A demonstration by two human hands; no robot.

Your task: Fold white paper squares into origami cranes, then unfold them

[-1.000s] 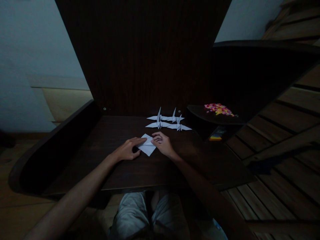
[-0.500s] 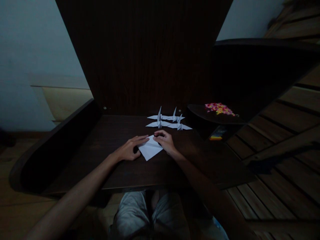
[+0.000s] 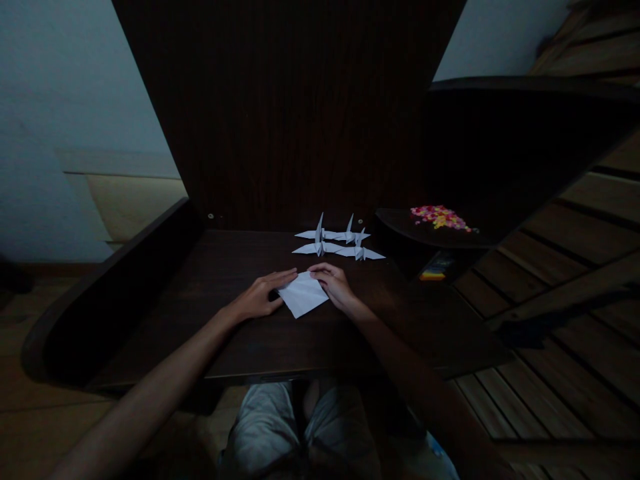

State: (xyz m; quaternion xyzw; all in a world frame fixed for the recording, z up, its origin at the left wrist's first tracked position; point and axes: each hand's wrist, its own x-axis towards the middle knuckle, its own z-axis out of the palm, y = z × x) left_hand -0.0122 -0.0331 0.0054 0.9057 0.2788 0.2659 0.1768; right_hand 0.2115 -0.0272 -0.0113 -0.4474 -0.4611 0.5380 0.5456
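A white folded sheet of paper [image 3: 302, 297] lies on the dark desk with one corner toward me. At its left side rests my left hand [image 3: 261, 295], fingers stretched out to the paper's upper left edge and thumb apart below them. My right hand [image 3: 334, 283] has its fingers bent over the upper right edge, and the paper appears pinched there; the thumb is partly hidden. Behind the sheet stand several white origami cranes [image 3: 320, 247] in two rows, their wings spread and touching or overlapping.
The dark wooden desk [image 3: 240, 347] has a raised side panel [image 3: 110, 287] on the left and a tall back board [image 3: 290, 120]. On a rounded shelf [image 3: 400, 223] at right lies a pile of small pink, red and yellow pieces [image 3: 440, 217]. A colourful box [image 3: 434, 272] sits underneath.
My right hand's fingers have closed down over the paper's upper right edge, from a more arched pose. The paper has shifted slightly right and away from me. My left thumb has moved slightly.
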